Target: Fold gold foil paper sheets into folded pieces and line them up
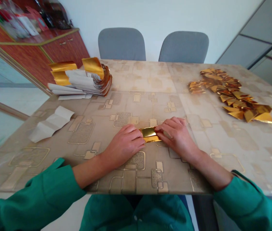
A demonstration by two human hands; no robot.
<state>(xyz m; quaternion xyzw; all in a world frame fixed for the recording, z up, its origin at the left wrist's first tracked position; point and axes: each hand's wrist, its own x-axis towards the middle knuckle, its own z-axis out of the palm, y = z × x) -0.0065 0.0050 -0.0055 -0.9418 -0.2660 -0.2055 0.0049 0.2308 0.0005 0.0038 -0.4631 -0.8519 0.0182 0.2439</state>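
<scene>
A folded strip of gold foil paper [149, 132] lies near the front middle of the table, its shiny side up and a crease running along its length. My left hand [129, 141] closes over the strip's left end, and the fingertips are partly hidden. On the right end, my right hand [174, 134] grips the strip between thumb and fingers. Both ends of the strip are covered by the hands. To the left, a single creased sheet [53, 123] lies with its pale side up, apart from my hands.
A stack of folded gold paper sheets [85, 80] stands at the back left. Folded gold paper pieces [234, 93] sit in a curved row at the right. Two grey chairs [121, 44] stand behind the patterned tablecloth [145, 77]. A red-brown cabinet [63, 46] is at the far left.
</scene>
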